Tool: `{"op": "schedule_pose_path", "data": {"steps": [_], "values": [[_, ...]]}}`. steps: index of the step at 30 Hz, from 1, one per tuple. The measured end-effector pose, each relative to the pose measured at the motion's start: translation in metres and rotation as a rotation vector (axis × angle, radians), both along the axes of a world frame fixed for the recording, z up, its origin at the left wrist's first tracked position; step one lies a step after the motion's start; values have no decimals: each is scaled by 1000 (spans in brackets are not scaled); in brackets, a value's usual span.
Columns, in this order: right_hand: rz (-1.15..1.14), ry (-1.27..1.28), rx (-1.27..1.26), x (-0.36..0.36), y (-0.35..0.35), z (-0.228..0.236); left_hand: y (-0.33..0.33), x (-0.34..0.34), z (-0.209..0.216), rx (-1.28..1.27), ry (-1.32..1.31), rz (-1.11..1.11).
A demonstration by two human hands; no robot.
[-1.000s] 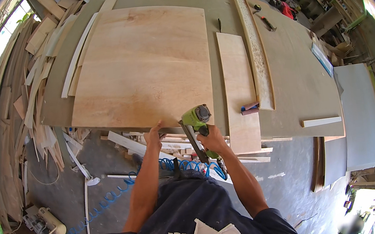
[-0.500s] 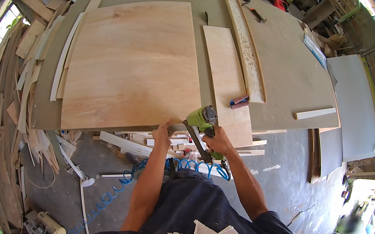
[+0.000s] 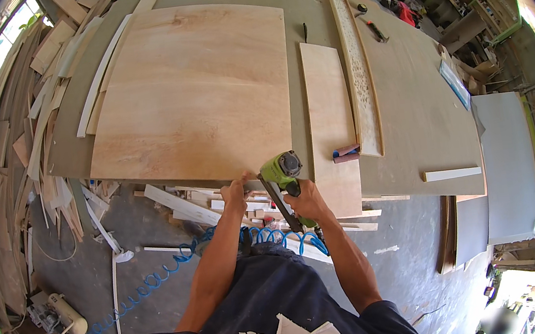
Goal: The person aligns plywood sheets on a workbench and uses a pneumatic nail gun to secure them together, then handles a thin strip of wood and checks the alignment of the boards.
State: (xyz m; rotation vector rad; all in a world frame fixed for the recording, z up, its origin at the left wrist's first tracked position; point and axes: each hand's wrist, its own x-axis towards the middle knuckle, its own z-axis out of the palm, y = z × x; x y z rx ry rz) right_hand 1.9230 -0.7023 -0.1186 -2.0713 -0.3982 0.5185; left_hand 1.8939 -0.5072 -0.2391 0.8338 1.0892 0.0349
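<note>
A green nail gun [image 3: 280, 167] is in my right hand [image 3: 307, 201], which wraps round its handle. The gun's nose touches or nearly touches the near edge of a large plywood panel [image 3: 190, 96], close to its near right corner. Just left of the nose, my left hand [image 3: 235, 195] grips that same edge, with a fingertip on the top face; the other fingers are partly hidden. A coiled blue air hose [image 3: 154, 281] runs from below the gun toward the lower left. The panel lies flat on a large greenish-grey work table [image 3: 407, 101].
Right of the panel lie a narrow plywood strip [image 3: 329, 118], a long speckled board [image 3: 358, 74], a sandpaper-wrapped block [image 3: 347, 153], a tape measure [image 3: 361, 8] and a white strip [image 3: 452, 174]. Offcuts [image 3: 185, 205] lie beneath the near edge. A compressor [image 3: 67, 315] stands lower left.
The nail gun has shifted slightly left along the panel's edge, nearer my left hand. My left hand stays at the edge. The whole view has tilted a little.
</note>
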Motion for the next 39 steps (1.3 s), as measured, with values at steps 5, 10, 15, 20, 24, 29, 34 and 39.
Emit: {"op": "schedule_pose_path", "data": {"steps": [5,10,15,20,24,29,34,39], "values": [[15,-133,24,0,-1,-8,3,-1,-3,-3,-11,-32],[-30,-51,32,2,-3,-10,2,-4,8,-25,-78,-31],[-112,103,64,4,0,8,1,-5,23,2,-41,-38],[-114,152,44,4,2,14,1,-7,31,31,-37,-60],[-110,110,26,6,-2,12,0,-5,30,4,-80,-57],[-101,-7,84,4,-2,-1,8,-5,9,22,-90,-42],[-345,304,377,-7,-34,2,4,-3,9,-4,-45,-42],[-778,290,638,6,-86,-9,6,-6,11,-8,-45,-42]]}}
